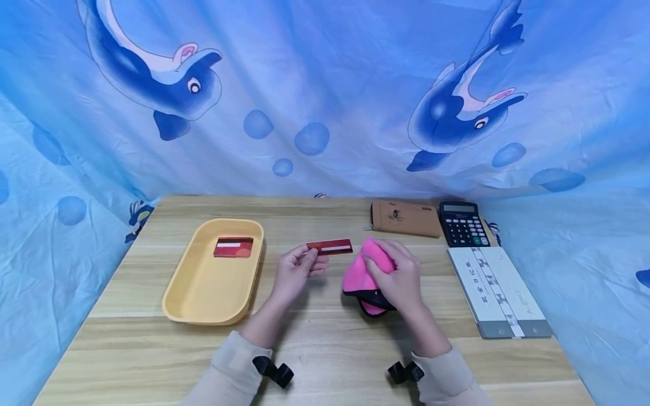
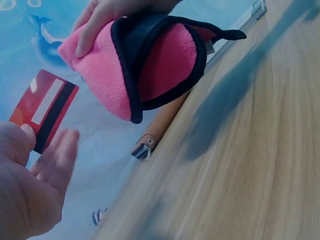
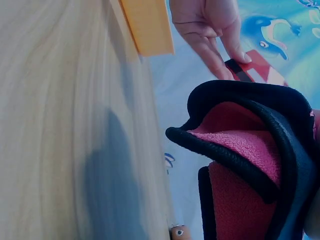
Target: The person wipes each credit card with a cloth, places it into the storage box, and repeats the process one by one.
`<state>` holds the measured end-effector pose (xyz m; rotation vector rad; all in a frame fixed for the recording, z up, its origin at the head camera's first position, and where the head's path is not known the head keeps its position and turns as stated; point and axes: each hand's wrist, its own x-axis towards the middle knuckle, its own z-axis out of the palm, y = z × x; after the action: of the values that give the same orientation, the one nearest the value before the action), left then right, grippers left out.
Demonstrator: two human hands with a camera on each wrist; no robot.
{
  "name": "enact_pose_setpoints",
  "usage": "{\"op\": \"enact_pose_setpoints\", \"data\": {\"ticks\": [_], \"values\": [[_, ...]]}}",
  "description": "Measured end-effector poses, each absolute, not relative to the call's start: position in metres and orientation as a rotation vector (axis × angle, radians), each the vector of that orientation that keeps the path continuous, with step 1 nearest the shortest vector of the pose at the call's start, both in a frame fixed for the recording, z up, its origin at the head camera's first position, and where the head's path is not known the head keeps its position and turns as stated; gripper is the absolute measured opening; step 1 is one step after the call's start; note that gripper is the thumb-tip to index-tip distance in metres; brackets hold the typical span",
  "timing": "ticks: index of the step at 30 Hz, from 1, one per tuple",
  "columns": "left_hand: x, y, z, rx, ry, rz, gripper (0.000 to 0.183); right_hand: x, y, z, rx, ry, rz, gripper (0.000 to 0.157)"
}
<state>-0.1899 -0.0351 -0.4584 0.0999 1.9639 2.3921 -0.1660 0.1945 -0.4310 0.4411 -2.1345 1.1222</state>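
Observation:
My left hand [image 1: 296, 269] pinches a red bank card [image 1: 330, 247] between thumb and fingers, above the middle of the table. In the left wrist view the card [image 2: 45, 107] shows a dark stripe and a white strip. My right hand [image 1: 403, 276] grips a bunched pink cloth [image 1: 359, 277] with black edging, just right of the card. From the right wrist the cloth [image 3: 245, 150] looks folded, its fuzzy pink side inward. The card and cloth are apart. Another red card [image 1: 233, 248] lies inside the yellow tray [image 1: 178, 301] at left.
Along the table's back right lies a brown zip wallet [image 1: 411, 219], beside a black calculator [image 1: 459, 225]. A white and grey account book [image 1: 495, 290] with Chinese characters lies at the right edge. Blue dolphin-print curtains [image 1: 325, 84] surround the wooden table [image 1: 325, 361].

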Motion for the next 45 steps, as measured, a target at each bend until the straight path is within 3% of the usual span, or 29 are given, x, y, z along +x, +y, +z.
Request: {"op": "enact_pose_setpoints", "data": {"ticks": [8,28,45], "values": [[-0.194,-0.034,-0.449,-0.012,2.016,2.431,0.025,-0.168,0.195,-0.422,0.434,-2.109,1.134,0.037],[-0.195,-0.029,-0.438,0.101,1.953,2.425,0.027,-0.175,0.189,-0.419,0.471,-2.09,1.067,0.036],[-0.185,-0.014,-0.447,0.449,2.14,2.076,0.04,-0.173,0.144,-0.428,0.531,-2.225,0.956,0.037]]}}
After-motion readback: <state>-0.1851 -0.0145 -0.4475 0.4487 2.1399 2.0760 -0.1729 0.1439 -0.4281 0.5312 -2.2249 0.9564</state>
